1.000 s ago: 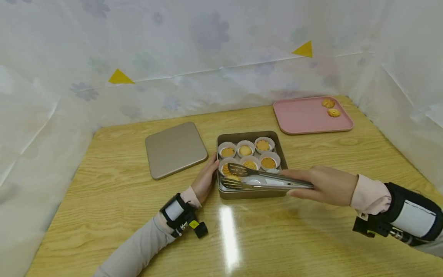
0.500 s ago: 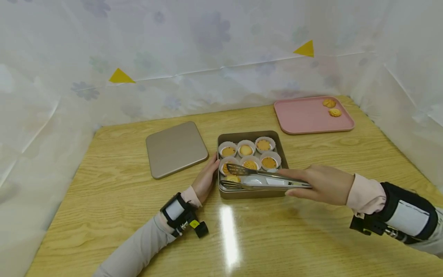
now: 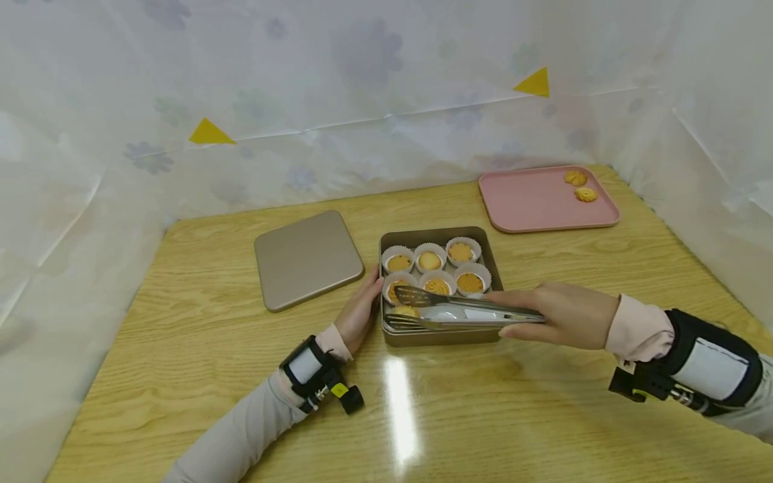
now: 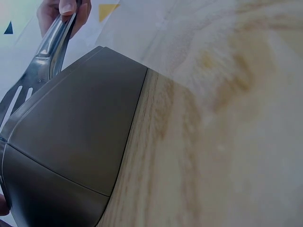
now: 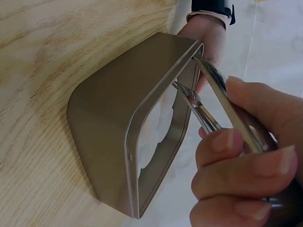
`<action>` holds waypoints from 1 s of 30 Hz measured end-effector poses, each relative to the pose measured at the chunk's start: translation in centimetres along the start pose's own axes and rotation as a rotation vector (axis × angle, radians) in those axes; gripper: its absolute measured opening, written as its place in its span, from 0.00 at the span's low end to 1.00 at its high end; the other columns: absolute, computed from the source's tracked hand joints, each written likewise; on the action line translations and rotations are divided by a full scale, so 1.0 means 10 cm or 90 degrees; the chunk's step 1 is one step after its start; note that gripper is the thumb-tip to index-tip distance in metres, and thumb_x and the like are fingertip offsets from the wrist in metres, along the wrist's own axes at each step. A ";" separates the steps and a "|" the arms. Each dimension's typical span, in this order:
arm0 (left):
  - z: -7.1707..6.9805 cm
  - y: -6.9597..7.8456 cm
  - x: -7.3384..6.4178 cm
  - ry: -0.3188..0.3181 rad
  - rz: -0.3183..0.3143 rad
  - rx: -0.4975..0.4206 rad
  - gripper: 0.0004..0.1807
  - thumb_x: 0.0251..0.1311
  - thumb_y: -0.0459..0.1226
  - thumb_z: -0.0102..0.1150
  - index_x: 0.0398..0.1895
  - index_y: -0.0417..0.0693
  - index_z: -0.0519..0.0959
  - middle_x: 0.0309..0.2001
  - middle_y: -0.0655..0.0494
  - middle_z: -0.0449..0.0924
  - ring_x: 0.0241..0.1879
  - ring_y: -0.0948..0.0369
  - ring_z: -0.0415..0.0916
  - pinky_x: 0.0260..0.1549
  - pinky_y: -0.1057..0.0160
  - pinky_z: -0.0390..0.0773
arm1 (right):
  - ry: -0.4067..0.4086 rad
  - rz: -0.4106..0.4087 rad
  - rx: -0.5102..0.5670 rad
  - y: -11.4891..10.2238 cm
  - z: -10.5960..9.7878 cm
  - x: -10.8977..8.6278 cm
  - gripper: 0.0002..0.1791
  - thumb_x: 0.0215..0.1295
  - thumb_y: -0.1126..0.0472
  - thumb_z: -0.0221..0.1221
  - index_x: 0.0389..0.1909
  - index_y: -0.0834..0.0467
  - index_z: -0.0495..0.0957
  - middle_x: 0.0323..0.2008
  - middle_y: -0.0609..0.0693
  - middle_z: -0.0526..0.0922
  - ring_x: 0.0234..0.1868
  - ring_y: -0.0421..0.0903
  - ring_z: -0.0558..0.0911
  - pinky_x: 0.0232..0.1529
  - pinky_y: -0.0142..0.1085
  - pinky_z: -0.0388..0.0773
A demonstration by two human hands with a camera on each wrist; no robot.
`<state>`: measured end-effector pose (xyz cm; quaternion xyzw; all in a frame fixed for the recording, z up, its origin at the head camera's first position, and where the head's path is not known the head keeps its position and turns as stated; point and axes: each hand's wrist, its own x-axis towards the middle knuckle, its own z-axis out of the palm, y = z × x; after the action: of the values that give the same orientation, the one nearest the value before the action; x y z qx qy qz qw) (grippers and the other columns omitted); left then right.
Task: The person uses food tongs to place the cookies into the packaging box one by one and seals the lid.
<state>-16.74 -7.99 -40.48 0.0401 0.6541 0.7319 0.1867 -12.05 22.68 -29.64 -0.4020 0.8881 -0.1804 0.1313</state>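
Observation:
My right hand (image 3: 564, 314) grips metal tongs (image 3: 471, 314) with slotted heads. The tongs lie low over the front row of a square brown tin (image 3: 443, 339). Their two heads are apart, one on either side of a pale yellow cookie (image 3: 407, 311) in the near left corner; I cannot tell whether they touch it. Against the tin's left wall rests my left hand (image 3: 359, 312), fingers extended along it. Behind the tongs, paper cups hold cookies, among them a round one (image 3: 429, 261) and a flower-shaped one (image 3: 460, 251). In the right wrist view, fingers and thumb wrap the tongs' arms (image 5: 222, 101).
To the left of the tin lies its flat lid (image 3: 309, 261) on the wooden table (image 3: 199, 349). A pink tray (image 3: 531, 201) stands at the back right, with two cookies (image 3: 585, 194) near its right end. White patterned sheeting (image 3: 362, 80) surrounds the table.
The tongs have shifted very slightly within the tin's front row, heads still apart around the corner cookie. The left hand and the tin have stayed in place.

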 end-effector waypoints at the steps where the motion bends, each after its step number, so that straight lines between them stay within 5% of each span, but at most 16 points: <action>1: 0.00 0.00 0.00 -0.001 0.000 0.001 0.31 0.77 0.41 0.31 0.78 0.42 0.39 0.78 0.49 0.32 0.76 0.55 0.27 0.74 0.54 0.33 | -0.001 0.002 0.005 0.00 0.00 0.00 0.30 0.71 0.50 0.55 0.67 0.63 0.68 0.10 0.31 0.62 0.10 0.22 0.54 0.29 0.30 0.75; 5: -0.01 0.00 0.00 -0.003 0.001 0.002 0.32 0.77 0.42 0.32 0.78 0.42 0.39 0.78 0.49 0.32 0.76 0.55 0.27 0.74 0.53 0.33 | 0.001 -0.008 0.013 0.03 -0.02 0.00 0.31 0.70 0.50 0.55 0.67 0.64 0.67 0.30 0.48 0.86 0.20 0.28 0.77 0.36 0.35 0.81; 8: -0.01 0.00 0.00 -0.003 0.002 -0.001 0.32 0.77 0.42 0.32 0.78 0.43 0.39 0.78 0.49 0.31 0.76 0.55 0.27 0.74 0.53 0.33 | 0.001 -0.021 0.005 0.05 -0.03 0.02 0.30 0.70 0.51 0.56 0.66 0.65 0.68 0.56 0.62 0.79 0.43 0.42 0.86 0.47 0.46 0.81; 10: -0.01 -0.01 0.00 -0.002 0.001 -0.001 0.32 0.77 0.42 0.32 0.78 0.43 0.39 0.78 0.50 0.32 0.76 0.56 0.27 0.74 0.54 0.34 | -0.005 -0.021 0.005 0.07 -0.02 0.03 0.30 0.70 0.50 0.56 0.66 0.65 0.69 0.58 0.62 0.77 0.48 0.47 0.85 0.49 0.47 0.81; 12: -0.01 -0.01 0.00 -0.003 0.000 -0.002 0.32 0.77 0.42 0.32 0.78 0.43 0.39 0.78 0.50 0.32 0.76 0.56 0.27 0.74 0.54 0.34 | -0.009 -0.018 0.007 0.08 -0.01 0.05 0.30 0.70 0.50 0.56 0.65 0.65 0.69 0.57 0.62 0.79 0.45 0.45 0.86 0.47 0.45 0.82; 15: -0.02 -0.02 0.01 -0.003 0.003 0.000 0.32 0.77 0.42 0.32 0.78 0.43 0.39 0.78 0.49 0.32 0.77 0.55 0.27 0.74 0.54 0.33 | -0.009 -0.011 0.012 0.09 0.01 0.06 0.31 0.70 0.49 0.56 0.65 0.65 0.69 0.37 0.50 0.86 0.26 0.32 0.80 0.35 0.34 0.81; 18: -0.01 -0.01 0.00 0.000 0.002 -0.001 0.32 0.77 0.42 0.32 0.78 0.42 0.38 0.78 0.49 0.31 0.77 0.55 0.27 0.74 0.54 0.34 | 0.004 -0.010 0.009 0.09 0.04 0.07 0.30 0.70 0.49 0.56 0.65 0.64 0.70 0.20 0.36 0.73 0.16 0.26 0.62 0.26 0.27 0.69; 25: 0.00 -0.01 0.00 0.006 0.002 -0.008 0.33 0.77 0.42 0.33 0.77 0.41 0.38 0.78 0.49 0.31 0.76 0.55 0.28 0.74 0.55 0.33 | 0.044 -0.024 -0.053 0.09 0.10 0.06 0.30 0.69 0.49 0.57 0.65 0.61 0.71 0.17 0.32 0.73 0.13 0.23 0.58 0.25 0.27 0.71; 30: 0.00 -0.01 0.00 0.010 0.002 -0.013 0.33 0.77 0.42 0.33 0.77 0.42 0.39 0.78 0.49 0.31 0.77 0.55 0.28 0.74 0.55 0.33 | 0.054 -0.008 -0.067 0.08 0.12 0.06 0.30 0.68 0.47 0.58 0.66 0.59 0.71 0.12 0.32 0.62 0.11 0.24 0.55 0.20 0.24 0.64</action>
<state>-16.71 -7.99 -40.61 0.0334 0.6479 0.7391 0.1812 -12.51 22.42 -31.16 -0.4058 0.8986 -0.1510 0.0713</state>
